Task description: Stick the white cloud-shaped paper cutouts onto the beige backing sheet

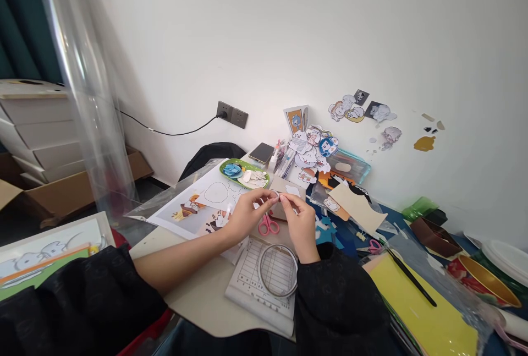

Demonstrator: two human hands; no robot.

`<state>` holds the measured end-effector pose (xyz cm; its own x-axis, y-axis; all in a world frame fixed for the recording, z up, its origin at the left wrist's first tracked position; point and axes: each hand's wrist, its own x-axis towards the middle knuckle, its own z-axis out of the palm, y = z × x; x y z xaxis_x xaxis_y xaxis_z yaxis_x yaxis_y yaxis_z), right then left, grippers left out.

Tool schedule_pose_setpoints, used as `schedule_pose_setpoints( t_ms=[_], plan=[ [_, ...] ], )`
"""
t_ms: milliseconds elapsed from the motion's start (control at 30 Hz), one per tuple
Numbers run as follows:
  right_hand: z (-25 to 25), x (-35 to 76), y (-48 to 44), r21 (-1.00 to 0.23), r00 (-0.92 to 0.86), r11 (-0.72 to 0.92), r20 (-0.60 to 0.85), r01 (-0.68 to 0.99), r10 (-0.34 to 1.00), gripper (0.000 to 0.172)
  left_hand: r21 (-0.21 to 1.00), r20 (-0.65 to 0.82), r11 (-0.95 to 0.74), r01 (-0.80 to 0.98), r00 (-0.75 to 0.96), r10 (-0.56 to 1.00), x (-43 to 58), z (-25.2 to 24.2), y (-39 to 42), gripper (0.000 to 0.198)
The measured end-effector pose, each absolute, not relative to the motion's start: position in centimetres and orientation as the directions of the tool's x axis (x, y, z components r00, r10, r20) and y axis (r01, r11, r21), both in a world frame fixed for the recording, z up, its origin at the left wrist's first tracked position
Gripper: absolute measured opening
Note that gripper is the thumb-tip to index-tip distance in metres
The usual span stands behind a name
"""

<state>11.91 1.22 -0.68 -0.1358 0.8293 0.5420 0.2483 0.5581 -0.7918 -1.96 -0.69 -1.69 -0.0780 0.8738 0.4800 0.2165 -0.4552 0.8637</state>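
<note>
From here I see the left hand (249, 210) and right hand (301, 221), over the pink-handled scissors (268, 225), pinching a small white piece (278, 193) (mostly hidden).

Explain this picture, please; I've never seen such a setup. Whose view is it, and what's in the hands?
There is no machine: these are a person's two bare hands. The single picture comes from a camera worn on that person's head, looking forward and down. The left hand and right hand meet at the fingertips, pinching a small pale piece too tiny to identify. Near them are pink-handled scissors and a shiny silvery ring over a white printed form. Beyond sits a green oval tray of blue and white pieces; to the right, a slim black tool lies across a yellow sheet.
</note>
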Motion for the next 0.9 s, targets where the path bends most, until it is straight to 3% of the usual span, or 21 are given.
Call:
schedule_pose_setpoints(
  t_ms=[667,900],
  plan=[
    [-0.65,11.97,1.24,-0.769,-0.152,0.578,0.559,0.274,0.815,0.02,0.882,0.447,-0.427,0.198,-0.072,0.892,-1.99,-1.62,-0.72,0.019],
    [-0.92,12.03,1.41,-0.75,-0.021,0.57,0.599,0.337,0.801,0.017,0.909,0.413,-0.403,0.108,-0.097,0.906,-1.63,-1.32,-0.88,0.017]
  ],
)
